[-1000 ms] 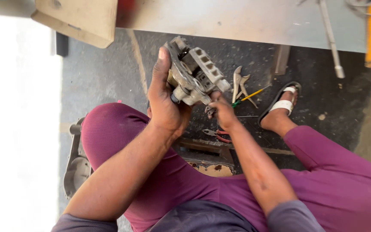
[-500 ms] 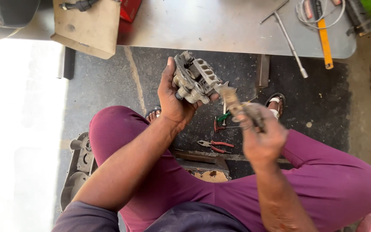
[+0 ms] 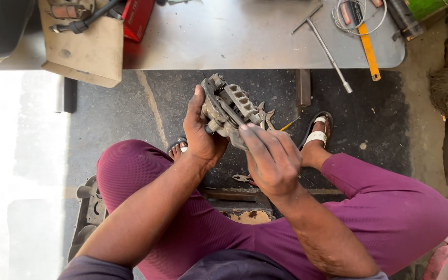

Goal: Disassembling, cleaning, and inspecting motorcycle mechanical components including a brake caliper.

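Note:
A dirty grey metal brake caliper [image 3: 229, 106] is held up above my knees. My left hand [image 3: 201, 136] grips it from the left side, thumb along its edge. The fingers of my right hand [image 3: 271, 158] rest on the caliper's lower right part; whether they hold a small tool is hidden. Pliers [image 3: 265, 115] and a yellow-tipped tool [image 3: 288, 124] lie on the dark floor just behind the caliper.
A grey bench top [image 3: 234, 36] spans the back, carrying a cardboard piece [image 3: 81, 46], a red box [image 3: 137, 18], a T-handle wrench [image 3: 325, 46] and an orange-handled tool [image 3: 366, 49]. A metal engine cover [image 3: 86, 212] lies by my left thigh. Another pair of pliers [image 3: 242, 179] lies between my legs.
My right hand, which was raised to the right holding a small tool, has come back down onto the caliper. The left hand keeps its grip.

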